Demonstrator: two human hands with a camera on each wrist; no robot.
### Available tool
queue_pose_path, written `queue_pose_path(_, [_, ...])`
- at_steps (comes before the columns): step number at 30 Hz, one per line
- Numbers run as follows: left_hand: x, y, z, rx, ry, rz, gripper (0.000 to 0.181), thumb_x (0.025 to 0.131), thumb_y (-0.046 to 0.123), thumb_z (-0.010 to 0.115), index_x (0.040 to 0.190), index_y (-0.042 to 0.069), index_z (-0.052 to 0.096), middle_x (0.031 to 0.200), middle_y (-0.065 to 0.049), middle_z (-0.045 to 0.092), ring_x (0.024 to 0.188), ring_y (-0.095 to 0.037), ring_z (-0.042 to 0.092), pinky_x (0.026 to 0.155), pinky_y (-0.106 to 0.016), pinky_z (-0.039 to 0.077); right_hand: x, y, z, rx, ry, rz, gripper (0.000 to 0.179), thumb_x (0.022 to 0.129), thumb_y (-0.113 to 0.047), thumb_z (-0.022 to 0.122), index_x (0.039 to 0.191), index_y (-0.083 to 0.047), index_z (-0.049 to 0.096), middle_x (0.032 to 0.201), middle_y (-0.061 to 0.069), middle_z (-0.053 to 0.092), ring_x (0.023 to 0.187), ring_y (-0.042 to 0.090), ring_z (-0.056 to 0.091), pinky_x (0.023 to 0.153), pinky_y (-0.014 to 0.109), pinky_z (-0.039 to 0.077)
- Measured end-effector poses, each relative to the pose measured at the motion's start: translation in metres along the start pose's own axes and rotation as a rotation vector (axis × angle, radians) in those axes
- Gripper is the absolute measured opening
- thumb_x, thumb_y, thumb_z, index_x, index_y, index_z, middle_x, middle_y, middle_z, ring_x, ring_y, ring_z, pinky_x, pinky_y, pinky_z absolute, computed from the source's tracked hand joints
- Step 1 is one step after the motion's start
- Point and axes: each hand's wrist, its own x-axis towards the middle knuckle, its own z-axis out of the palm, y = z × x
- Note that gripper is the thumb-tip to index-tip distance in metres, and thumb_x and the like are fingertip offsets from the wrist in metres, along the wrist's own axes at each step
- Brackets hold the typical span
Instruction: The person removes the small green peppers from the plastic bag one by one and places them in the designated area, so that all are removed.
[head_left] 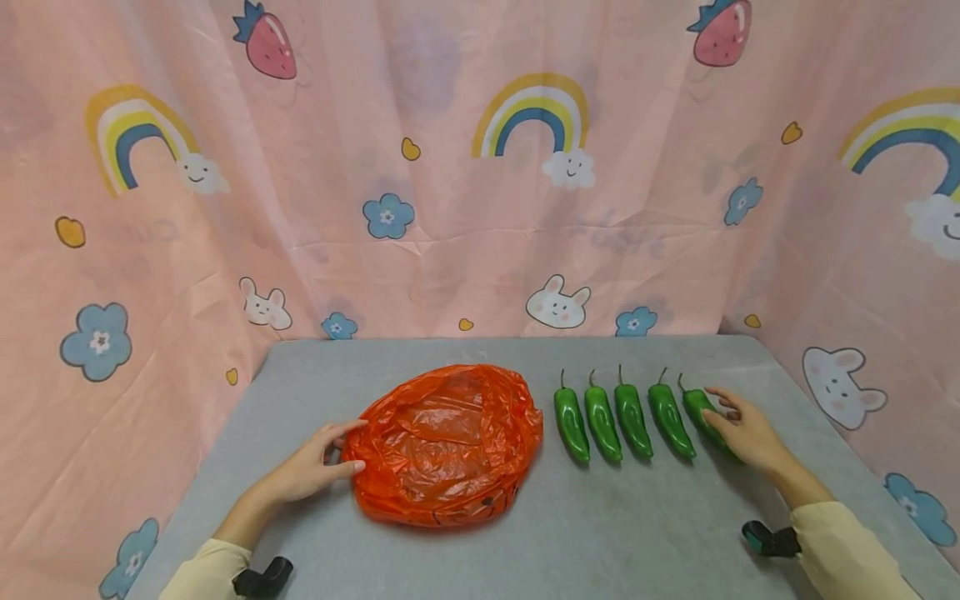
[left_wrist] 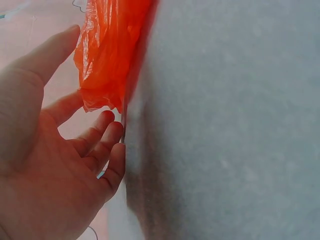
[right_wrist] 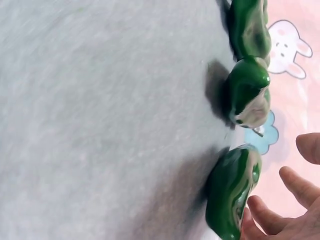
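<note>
A crumpled orange-red plastic bag (head_left: 442,442) lies on the table left of the middle, its wide top facing up. My left hand (head_left: 315,467) is at its left edge, thumb and fingers spread apart; in the left wrist view the index fingertip goes behind the bag's rim (left_wrist: 102,95). Right of the bag, several green chili peppers (head_left: 602,423) lie in a row, stems pointing away from me. Beside the rightmost pepper (right_wrist: 232,192) is my right hand (head_left: 746,429), its fingers close against the side and its thumb standing off in the right wrist view.
The grey table (head_left: 600,533) is bordered by a pink curtain (head_left: 435,275) with rainbows, flowers and rabbits at the back and both sides. Black wrist devices (head_left: 768,540) sit by both cream sleeves (head_left: 847,550).
</note>
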Motion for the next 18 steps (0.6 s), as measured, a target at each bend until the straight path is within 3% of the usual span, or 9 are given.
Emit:
queue_pose_path(10, [-0.003, 0.003, -0.007, 0.023, 0.036, -0.007, 0.061, 0.095, 0.033, 0.070, 0.148, 0.013, 0.049, 0.133, -0.018, 0.049, 0.118, -0.030, 0.048, 0.093, -0.042, 0.042, -0.003, -0.010, 0.001, 0.036, 0.038, -0.069, 0.056, 0.108, -0.024, 0.047, 0.150, 0.011, 0.032, 0.146, 0.048, 0.030, 0.128, 0.065, 0.034, 0.099, 0.074, 0.032])
queue_pose_path(18, [-0.009, 0.010, -0.013, 0.067, 0.091, 0.040, 0.057, 0.097, 0.032, 0.066, 0.148, 0.015, 0.049, 0.138, -0.017, 0.053, 0.121, -0.034, 0.052, 0.100, -0.060, 0.044, -0.006, -0.026, 0.003, 0.024, 0.100, -0.161, 0.051, 0.106, -0.019, 0.052, 0.145, 0.012, 0.040, 0.144, 0.046, 0.036, 0.125, 0.065, 0.037, 0.096, 0.073, 0.034])
